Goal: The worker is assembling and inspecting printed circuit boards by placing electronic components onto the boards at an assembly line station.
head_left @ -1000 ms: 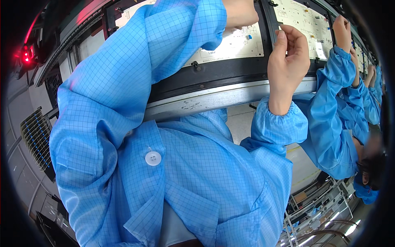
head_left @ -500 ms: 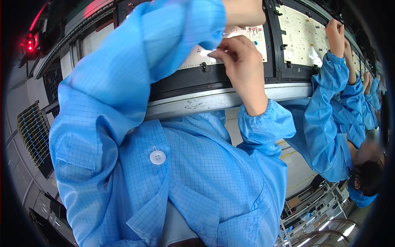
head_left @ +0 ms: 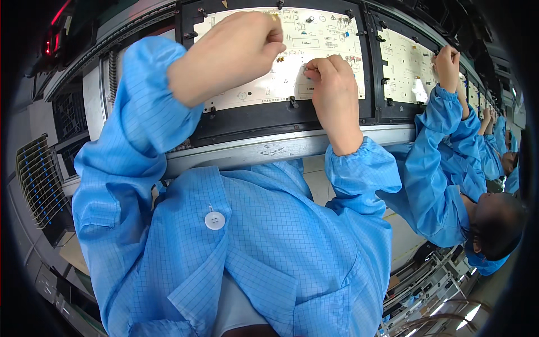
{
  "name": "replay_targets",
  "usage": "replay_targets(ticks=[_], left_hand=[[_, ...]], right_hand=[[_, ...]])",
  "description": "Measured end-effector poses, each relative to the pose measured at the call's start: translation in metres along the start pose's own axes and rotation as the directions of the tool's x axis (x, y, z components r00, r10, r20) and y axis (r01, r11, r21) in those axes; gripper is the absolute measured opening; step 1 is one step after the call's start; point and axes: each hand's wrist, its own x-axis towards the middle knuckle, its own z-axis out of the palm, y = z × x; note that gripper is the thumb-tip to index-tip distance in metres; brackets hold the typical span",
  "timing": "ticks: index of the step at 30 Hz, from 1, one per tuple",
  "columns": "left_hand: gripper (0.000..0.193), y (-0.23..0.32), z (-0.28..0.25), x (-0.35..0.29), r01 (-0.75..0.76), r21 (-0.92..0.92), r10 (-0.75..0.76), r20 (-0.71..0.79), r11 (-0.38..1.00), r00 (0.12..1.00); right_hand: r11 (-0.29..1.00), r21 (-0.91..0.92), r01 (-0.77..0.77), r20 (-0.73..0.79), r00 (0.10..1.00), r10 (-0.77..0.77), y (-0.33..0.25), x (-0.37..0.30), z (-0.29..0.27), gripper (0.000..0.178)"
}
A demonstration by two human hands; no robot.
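Observation:
A cream circuit board (head_left: 269, 84) lies in a black frame in front of me, printed with symbols and carrying several small components. Above its left half is my left hand (head_left: 238, 49), fingers curled and pressed together; what they hold, if anything, is hidden. My right hand (head_left: 335, 92) hovers over the right half, thumb and fingertips pinched close to the board surface. Something tiny may be between those fingertips, too small to name. Small orange-brown parts (head_left: 281, 59) sit between the two hands. Farther back are a dark cylindrical component (head_left: 310, 19) and a blue one (head_left: 347, 34).
Black clips (head_left: 292, 102) line the frame (head_left: 252, 126). A metal rail (head_left: 269, 149) runs along the near edge. To the right, a co-worker in blue has a hand (head_left: 447, 67) over another board (head_left: 401, 62). A slotted rack (head_left: 42, 182) stands at the left.
My left hand has come back from the far right to the board's left half, uncovering much of the board. My right hand stays pinched in nearly the same place.

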Motion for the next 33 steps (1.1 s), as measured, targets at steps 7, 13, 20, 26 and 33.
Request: replay_targets(ticks=[7,13,20,26,33], left_hand=[[0.019,-0.016,-0.048,-0.049,0.148,-0.123,-0.146,0.028,0.981,0.989],[0.012,-0.029,-0.091,-0.133,0.267,-0.316,-0.347,-0.233,0.911,0.909],[0.017,-0.006,-0.081,-0.337,0.47,-0.47,-0.62,-0.748,0.747,0.236],[0.027,0.113,-0.008,-0.481,0.788,-0.553,-0.031,-0.823,0.27,-0.567],[0.045,0.256,0.099,-0.558,0.434,-0.832,0.381,-0.547,-0.347,-0.745]], right_hand=[[0.998,-0.055,-0.001,-0.027,1.0,0.0,-0.012,0.013,-0.005,0.008],[0.952,0.142,0.272,-0.218,0.946,-0.238,-0.024,0.125,-0.032,0.006],[0.876,-0.161,0.455,-0.239,0.843,-0.482,-0.034,0.306,-0.026,0.04],[0.647,0.49,0.585,0.041,0.726,-0.687,-0.228,0.198,-0.042,0.015],[0.22,0.835,0.504,0.268,-0.024,-0.963,-0.32,0.076,0.0,0.015]])
